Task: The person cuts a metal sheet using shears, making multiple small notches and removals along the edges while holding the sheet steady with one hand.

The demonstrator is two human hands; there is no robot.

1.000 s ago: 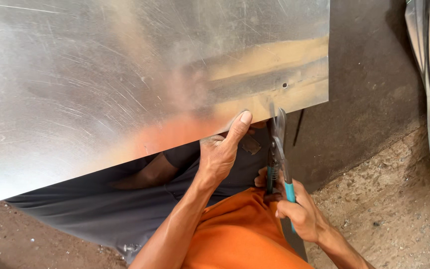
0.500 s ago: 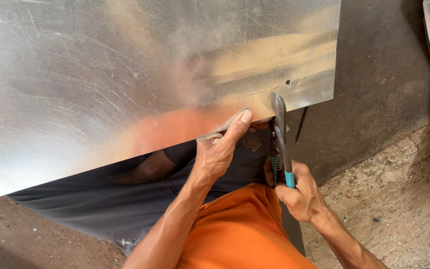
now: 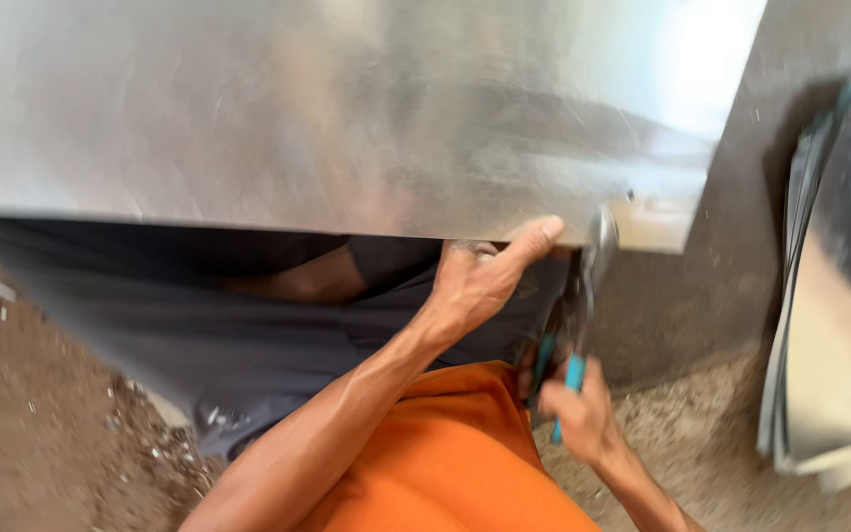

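Note:
A large shiny metal sheet point(image 3: 327, 108) fills the upper part of the head view. My left hand point(image 3: 485, 278) grips its near edge, thumb on top and fingers underneath. My right hand point(image 3: 575, 414) holds tin snips with blue handles point(image 3: 571, 325). The snips' blades point up at the sheet's near edge, just right of my left thumb. The picture is blurred by motion, so I cannot tell whether the blades bite into the metal.
Under the sheet I see my dark trousers point(image 3: 248, 325) and orange shirt point(image 3: 445, 463). Sandy ground with small scraps point(image 3: 41, 414) lies to the left. More stacked metal sheets point(image 3: 839, 296) lean at the right.
The view has swung, so the sheet's near edge now runs nearly level. Both hands stay where they were on the edge and the snips.

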